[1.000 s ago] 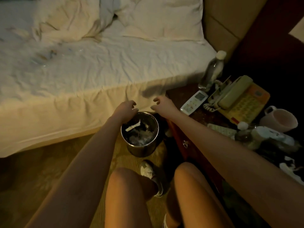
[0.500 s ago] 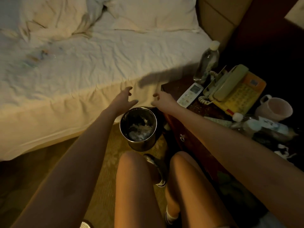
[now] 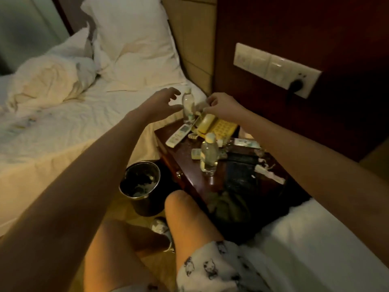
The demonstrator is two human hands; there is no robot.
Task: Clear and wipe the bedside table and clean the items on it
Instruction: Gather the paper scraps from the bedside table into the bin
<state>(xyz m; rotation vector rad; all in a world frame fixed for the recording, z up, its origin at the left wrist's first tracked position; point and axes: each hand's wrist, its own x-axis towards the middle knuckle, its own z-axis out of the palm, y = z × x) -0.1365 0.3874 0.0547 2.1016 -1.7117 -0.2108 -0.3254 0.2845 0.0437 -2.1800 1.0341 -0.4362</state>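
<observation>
1. The worktop (image 3: 184, 150) is a dark wooden bedside table. It stands between the bed (image 3: 63, 127) and a second mattress at the lower right.
2. The left hand (image 3: 161, 102) hovers above the bed edge, just beside the worktop's far corner. Its fingers (image 3: 173, 92) are spread and hold nothing. They are close to the far water bottle (image 3: 188, 107) but do not touch it.
3. The far water bottle stands upright at the far corner on the bed side.
4. The right hand (image 3: 223, 105) hovers above the far end of the telephone (image 3: 212, 125). Its fingers (image 3: 207, 101) are curled. Whether they pinch anything cannot be determined.
5. The telephone lies along the far edge, with its pale handset on an orange-yellow base.
6. A white remote control (image 3: 178, 135) lies flat near the bed-side edge, just beside the telephone.
7. The near water bottle (image 3: 208, 154) stands upright at mid-worktop. A small flat keypad device (image 3: 196, 153) lies just beside it.
8. A pale packet (image 3: 245, 142) lies behind the near water bottle, toward the wall-side edge.
9. A dark flat item (image 3: 242, 171) covers the near half of the worktop. A white wrapper (image 3: 270, 175) lies at its wall side.
10. A metal waste bin (image 3: 140, 180) stands on the floor between the bed and the worktop's front. It contains crumpled waste.
11. A switch panel (image 3: 275, 68) is mounted on the dark wall above the worktop.
</observation>
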